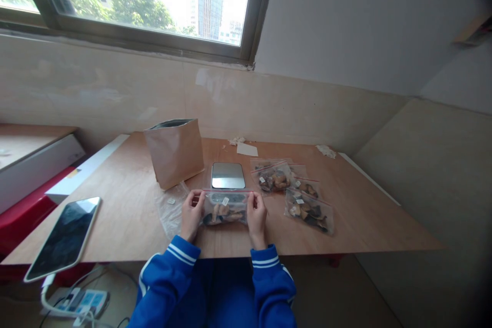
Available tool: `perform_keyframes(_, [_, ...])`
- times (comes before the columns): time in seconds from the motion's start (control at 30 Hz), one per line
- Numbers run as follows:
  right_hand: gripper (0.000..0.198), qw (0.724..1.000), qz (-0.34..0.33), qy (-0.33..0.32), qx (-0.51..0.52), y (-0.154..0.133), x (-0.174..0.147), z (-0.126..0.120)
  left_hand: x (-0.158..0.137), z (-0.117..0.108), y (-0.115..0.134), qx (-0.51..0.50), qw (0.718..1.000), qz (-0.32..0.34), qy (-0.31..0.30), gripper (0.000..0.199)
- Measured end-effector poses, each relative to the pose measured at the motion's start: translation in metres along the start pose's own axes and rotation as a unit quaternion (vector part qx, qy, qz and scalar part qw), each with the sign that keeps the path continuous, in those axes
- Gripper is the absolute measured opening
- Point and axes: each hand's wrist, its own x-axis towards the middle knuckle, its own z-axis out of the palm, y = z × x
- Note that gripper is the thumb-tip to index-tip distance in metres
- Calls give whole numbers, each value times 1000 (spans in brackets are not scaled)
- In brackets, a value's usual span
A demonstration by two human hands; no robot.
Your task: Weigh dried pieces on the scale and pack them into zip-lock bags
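Observation:
A clear zip bag (225, 210) with a red seal strip and a small white label is stretched between my hands, with brown and dark dried pieces inside. My left hand (192, 212) pinches its upper left corner. At the upper right corner, my right hand (256, 213) grips the same bag. Just beyond the bag lies a flat scale with a shiny top (228, 175). Left of my left hand, a clear plastic bag with a label (169, 210) lies flat on the table. Filled zip bags (309, 210) of similar dried pieces are piled to the right.
An upright brown paper pouch (175, 151) stands open at the back left. A tablet (63, 238) with a charging cable lies at the table's left edge, above a power strip (82, 302). A white card (247, 149) and paper scraps (326, 151) lie near the wall.

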Motion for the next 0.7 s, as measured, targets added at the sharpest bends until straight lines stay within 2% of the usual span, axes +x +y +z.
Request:
perform_keyframes(0.27, [39, 999, 29, 1, 36, 4, 1, 0, -2, 2, 3, -8, 999, -17, -49, 40])
perform_keyframes(0.5, [35, 994, 52, -52, 84, -4, -1, 0, -4, 2, 9, -3, 999, -29, -33, 42])
perform_keyframes(0.7, [34, 996, 45, -31, 71, -5, -1, -1, -3, 1, 7, 10, 1000, -13, -16, 41])
